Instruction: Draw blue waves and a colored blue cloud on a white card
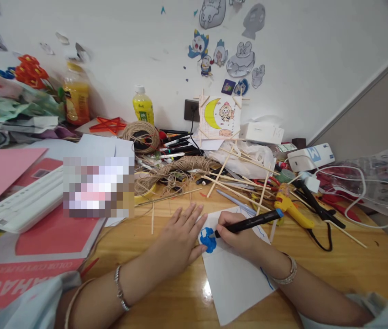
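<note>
A sheet of white paper (230,283) lies on the wooden table in front of me. Near its left edge is a blue coloured patch (209,245) with a small white area left in it. My right hand (240,240) is closed round a black marker (250,222) with a blue end, its tip at the blue patch. Flat beside the patch, my left hand (182,235) has its fingers stretched out, the fingertips at the paper's left edge. Blue lines show on the paper's right side, partly hidden by my right hand.
A yellow glue gun (293,205) and thin wooden sticks (235,187) lie beyond the paper. Behind them are twine (142,135), markers (180,147) and a framed moon drawing (220,116). Drink bottles (143,106) stand by the wall. Red-covered paper packs (60,228) lie left.
</note>
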`<state>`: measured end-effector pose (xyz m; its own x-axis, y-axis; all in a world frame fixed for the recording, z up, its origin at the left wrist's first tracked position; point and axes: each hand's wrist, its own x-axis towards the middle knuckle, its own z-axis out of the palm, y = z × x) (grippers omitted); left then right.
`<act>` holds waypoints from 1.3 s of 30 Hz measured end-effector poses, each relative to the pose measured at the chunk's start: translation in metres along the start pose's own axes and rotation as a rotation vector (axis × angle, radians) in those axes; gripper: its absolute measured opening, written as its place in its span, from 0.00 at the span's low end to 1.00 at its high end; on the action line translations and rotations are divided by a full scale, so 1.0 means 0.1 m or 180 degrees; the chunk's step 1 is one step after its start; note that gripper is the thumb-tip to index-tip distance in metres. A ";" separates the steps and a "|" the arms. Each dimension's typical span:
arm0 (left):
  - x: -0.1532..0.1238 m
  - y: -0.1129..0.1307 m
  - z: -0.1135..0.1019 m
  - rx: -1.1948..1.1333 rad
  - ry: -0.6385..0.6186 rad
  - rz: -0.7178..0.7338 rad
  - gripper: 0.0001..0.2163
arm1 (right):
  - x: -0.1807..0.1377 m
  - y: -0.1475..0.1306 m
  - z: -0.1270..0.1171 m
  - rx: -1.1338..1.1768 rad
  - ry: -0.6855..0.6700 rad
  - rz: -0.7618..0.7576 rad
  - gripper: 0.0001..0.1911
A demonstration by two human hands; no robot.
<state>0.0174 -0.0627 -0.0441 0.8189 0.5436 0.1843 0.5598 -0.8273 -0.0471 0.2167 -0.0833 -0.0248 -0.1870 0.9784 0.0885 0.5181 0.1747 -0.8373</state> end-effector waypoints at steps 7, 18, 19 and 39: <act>0.00 0.01 0.00 0.0029 -0.0007 -0.0020 0.27 | 0.01 0.01 0.00 -0.0051 -0.0029 -0.0042 0.10; 0.01 0.01 -0.02 0.0037 -0.0110 -0.0017 0.27 | 0.00 0.00 0.00 -0.0073 -0.0009 0.0017 0.09; 0.01 0.01 -0.02 0.0029 -0.0104 -0.0016 0.27 | 0.00 0.00 0.00 -0.0079 -0.0006 0.0005 0.09; 0.01 0.02 0.00 0.0043 -0.0117 -0.0052 0.28 | 0.01 -0.01 0.00 -0.0046 0.0091 -0.0088 0.11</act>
<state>0.0192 -0.0638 -0.0436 0.8136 0.5620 0.1490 0.5745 -0.8164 -0.0577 0.2165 -0.0828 -0.0238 -0.1776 0.9759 0.1270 0.5251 0.2031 -0.8264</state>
